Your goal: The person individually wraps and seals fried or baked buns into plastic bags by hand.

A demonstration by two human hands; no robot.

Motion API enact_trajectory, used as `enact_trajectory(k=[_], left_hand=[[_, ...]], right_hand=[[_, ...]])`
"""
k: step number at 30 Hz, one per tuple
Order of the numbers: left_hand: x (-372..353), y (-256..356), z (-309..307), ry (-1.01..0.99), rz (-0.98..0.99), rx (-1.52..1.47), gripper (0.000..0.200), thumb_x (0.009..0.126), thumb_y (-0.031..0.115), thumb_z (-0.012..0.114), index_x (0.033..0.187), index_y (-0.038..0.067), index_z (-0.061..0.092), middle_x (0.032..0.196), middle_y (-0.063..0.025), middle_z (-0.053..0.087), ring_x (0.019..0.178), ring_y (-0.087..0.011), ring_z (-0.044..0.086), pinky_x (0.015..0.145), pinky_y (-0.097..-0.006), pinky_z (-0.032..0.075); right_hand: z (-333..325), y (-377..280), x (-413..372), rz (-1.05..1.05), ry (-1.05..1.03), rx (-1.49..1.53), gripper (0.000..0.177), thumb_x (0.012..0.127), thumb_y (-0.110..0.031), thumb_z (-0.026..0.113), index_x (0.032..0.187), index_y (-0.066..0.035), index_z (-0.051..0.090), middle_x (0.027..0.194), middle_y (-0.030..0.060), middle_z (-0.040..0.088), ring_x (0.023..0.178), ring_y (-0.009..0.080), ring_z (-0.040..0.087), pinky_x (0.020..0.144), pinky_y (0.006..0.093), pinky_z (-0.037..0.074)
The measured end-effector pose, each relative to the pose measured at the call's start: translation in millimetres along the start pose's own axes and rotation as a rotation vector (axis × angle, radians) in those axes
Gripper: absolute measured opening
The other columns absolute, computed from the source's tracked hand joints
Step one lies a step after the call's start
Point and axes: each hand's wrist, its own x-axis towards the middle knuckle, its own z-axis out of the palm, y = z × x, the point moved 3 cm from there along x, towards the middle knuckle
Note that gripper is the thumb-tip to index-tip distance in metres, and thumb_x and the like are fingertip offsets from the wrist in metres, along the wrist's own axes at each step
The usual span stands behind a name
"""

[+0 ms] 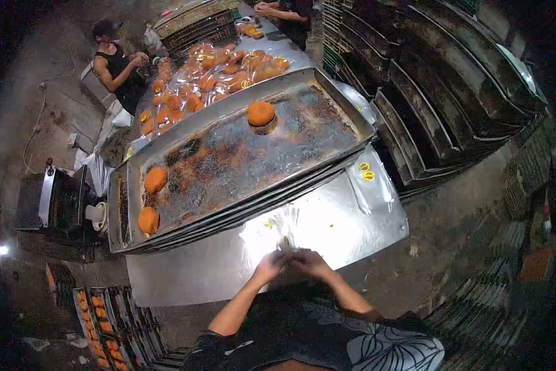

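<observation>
My left hand [270, 266] and my right hand [310, 263] meet close together over the near edge of the metal table [191, 272]. Their fingers are bent around a clear plastic bag [283, 224], whose crinkled top fans out away from me in the glare. Whether the bag holds anything is hidden. Beyond the hands, a large stained tray [241, 167] rests on a stack of trays. On it lie one round orange-brown bun [260, 114] near the far side and two others [155, 180] at the left end.
Many bagged buns [210, 77] lie behind the tray. Flat plastic bags with yellow labels [369, 179] sit at the right. Tall stacked trays [426, 93] stand at right, racks of buns [98, 315] lower left. A seated person [114, 65] and another person's arms [278, 11] are beyond.
</observation>
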Motion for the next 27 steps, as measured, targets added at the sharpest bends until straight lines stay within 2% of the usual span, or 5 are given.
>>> enact_trajectory(k=[2, 7, 13, 16, 27], left_hand=[[1, 0, 12, -0.049, -0.015, -0.052, 0.028, 0.080, 0.025, 0.056, 0.094, 0.000, 0.058, 0.090, -0.0120, 0.060, 0.080, -0.0186, 0.058, 0.070, -0.0287, 0.045], [8, 34, 28, -0.215, 0.166, -0.310, 0.019, 0.074, 0.017, 0.063, 0.080, -0.001, 0.059, 0.072, -0.0070, 0.060, 0.067, -0.0112, 0.055, 0.060, -0.0244, 0.044], [-1, 54, -18, -0.128, -0.033, -0.886, 0.018, 0.070, 0.007, 0.059, 0.084, -0.003, 0.054, 0.071, -0.0072, 0.058, 0.062, -0.0114, 0.055, 0.056, -0.0227, 0.044], [-10, 58, -39, -0.103, 0.050, -0.537, 0.020, 0.070, 0.008, 0.059, 0.087, -0.004, 0.057, 0.068, -0.0078, 0.059, 0.060, -0.0103, 0.056, 0.056, -0.0214, 0.044], [-16, 78, -91, 0.681, 0.348, -0.370, 0.012, 0.069, 0.001, 0.059, 0.077, 0.005, 0.051, 0.072, -0.0043, 0.061, 0.068, -0.0145, 0.056, 0.061, -0.0279, 0.041]], right_hand=[[-1, -2, -26, -0.141, 0.081, -0.083, 0.030, 0.080, -0.029, 0.050, 0.097, -0.004, 0.055, 0.079, 0.0161, 0.060, 0.067, 0.0260, 0.060, 0.061, 0.0360, 0.046], [-4, -16, -52, 0.410, 0.441, 0.152, 0.018, 0.087, -0.022, 0.040, 0.086, -0.003, 0.041, 0.053, 0.0103, 0.055, 0.046, 0.0211, 0.056, 0.045, 0.0325, 0.044], [-36, -98, -13, 0.261, 0.440, 0.184, 0.014, 0.086, -0.015, 0.041, 0.086, -0.002, 0.037, 0.052, 0.0137, 0.053, 0.045, 0.0268, 0.054, 0.043, 0.0357, 0.040], [-17, -99, 0, 0.092, 0.469, -0.037, 0.014, 0.087, -0.019, 0.036, 0.088, -0.005, 0.038, 0.060, 0.0174, 0.055, 0.053, 0.0377, 0.054, 0.046, 0.0442, 0.042], [-9, -141, 45, -0.007, 0.539, -0.199, 0.017, 0.084, -0.012, 0.041, 0.097, -0.004, 0.047, 0.049, 0.0131, 0.051, 0.039, 0.0261, 0.051, 0.039, 0.0350, 0.040]])
